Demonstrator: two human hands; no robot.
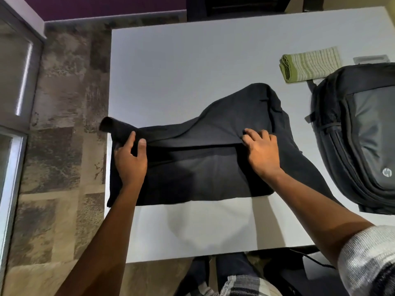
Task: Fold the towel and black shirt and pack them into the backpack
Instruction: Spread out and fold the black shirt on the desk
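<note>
The black shirt is spread across the near half of the white table, its left edge hanging slightly past the table's left side. A fold is being carried toward the person: the far layer of cloth is lifted and drawn over the lower part.

The left hand is closed on the shirt's left edge, thumb and fingers curled round a bunched corner that sticks up beyond the grip. The right hand is pinched on the fold line near the shirt's right side, fingertips curled into the cloth. The two grips are placed wide apart, probably so that the fold is kept straight and taut between them.

The towel is seen already folded, laid at the far right of the table, just beyond the backpack. The backpack is lying flat at the right edge; whether it is unzipped cannot be told. Packing is judged not yet begun.
</note>
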